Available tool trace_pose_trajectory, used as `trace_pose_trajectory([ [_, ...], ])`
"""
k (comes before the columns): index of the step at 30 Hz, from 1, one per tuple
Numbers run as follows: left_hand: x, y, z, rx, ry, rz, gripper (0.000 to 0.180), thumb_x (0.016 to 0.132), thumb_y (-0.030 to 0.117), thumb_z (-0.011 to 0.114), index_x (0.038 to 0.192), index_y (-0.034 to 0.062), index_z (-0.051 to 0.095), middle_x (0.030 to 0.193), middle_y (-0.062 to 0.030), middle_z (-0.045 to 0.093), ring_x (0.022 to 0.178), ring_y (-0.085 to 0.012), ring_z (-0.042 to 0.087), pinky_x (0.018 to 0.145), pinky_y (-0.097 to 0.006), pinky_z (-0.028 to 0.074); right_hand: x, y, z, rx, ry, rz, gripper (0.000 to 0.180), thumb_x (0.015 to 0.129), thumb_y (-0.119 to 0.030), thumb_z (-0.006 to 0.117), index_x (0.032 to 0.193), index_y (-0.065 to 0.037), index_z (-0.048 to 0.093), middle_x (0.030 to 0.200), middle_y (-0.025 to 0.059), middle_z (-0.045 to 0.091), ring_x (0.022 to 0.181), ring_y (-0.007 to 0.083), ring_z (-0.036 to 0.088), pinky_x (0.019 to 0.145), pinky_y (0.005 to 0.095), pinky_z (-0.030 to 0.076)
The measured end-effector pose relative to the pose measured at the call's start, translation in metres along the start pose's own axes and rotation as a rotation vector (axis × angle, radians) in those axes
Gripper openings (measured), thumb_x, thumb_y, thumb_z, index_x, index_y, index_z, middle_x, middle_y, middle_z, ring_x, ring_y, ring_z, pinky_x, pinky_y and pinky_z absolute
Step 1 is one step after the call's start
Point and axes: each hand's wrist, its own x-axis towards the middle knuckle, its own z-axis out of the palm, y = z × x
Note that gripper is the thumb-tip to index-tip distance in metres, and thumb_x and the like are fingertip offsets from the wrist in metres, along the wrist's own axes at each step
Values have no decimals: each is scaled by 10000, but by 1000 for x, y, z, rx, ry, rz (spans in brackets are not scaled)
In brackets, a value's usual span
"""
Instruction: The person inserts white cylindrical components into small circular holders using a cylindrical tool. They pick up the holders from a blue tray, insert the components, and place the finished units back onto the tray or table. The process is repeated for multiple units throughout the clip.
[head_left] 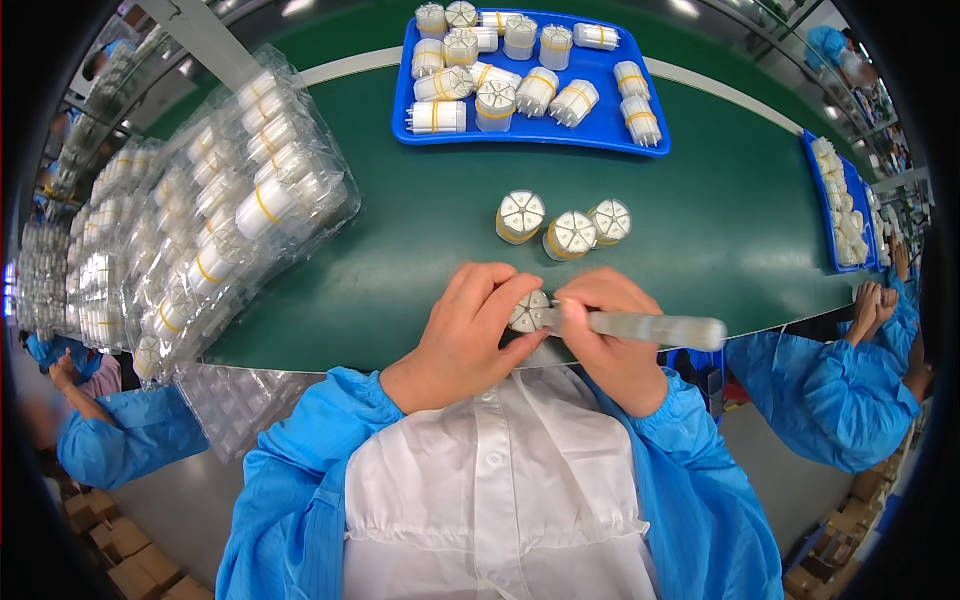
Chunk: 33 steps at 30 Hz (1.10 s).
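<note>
At the table's near edge, my left hand point(465, 325) is closed around a round bundle of white wedge-topped pieces point(528, 312), its top facing up. My right hand point(612, 335) grips a long translucent whitish tool point(660, 330), whose thick end sticks out to the right. The tool's other end points at the bundle's top; my fingers partly hide it, and its exact kind cannot be made out. Just beyond my hands stand three similar bundles, one at the left point(520, 217), one in the middle point(571, 236) and one at the right point(610, 222), with yellow bands visible around them.
A blue tray point(540, 146) at the back holds several banded bundles, some upright, some lying. Clear plastic trays point(335, 195) filled with bundles are stacked on the left of the green table point(400, 240). Another blue tray point(822, 205) lies far right. Co-workers in blue sleeves sit on both sides.
</note>
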Motion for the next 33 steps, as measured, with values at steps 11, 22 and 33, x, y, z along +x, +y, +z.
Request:
trace_pose_trajectory([
  [11, 1, -2, -5, -126, -56, -16, 623, 730, 49, 842, 1290, 5, 571, 1188, -163, 611, 1052, -357, 612, 885, -430, 515, 3, 1, 4, 1, -42, 39, 83, 860, -25, 754, 856, -15, 672, 823, 101, 677, 661, 231, 648, 576, 345, 501],
  [22, -1, -2, -5, -120, -29, -16, 605, 714, 54, 839, 1261, 11, 584, 1169, -157, 637, 1045, -352, 625, 893, -422, 511, 4, 3, -1, 56, 13, 9, 75, 869, -25, 752, 865, -14, 677, 819, 108, 674, 670, 229, 645, 581, 341, 495],
  [33, -2, -1, 0, -45, -26, -53, 630, 726, 39, 810, 1299, 22, 546, 1142, -139, 617, 1016, -331, 600, 862, -421, 497, 2, 4, 0, -4, -69, 13, 81, 859, -24, 757, 865, -24, 676, 822, 97, 674, 683, 228, 653, 596, 340, 504],
])
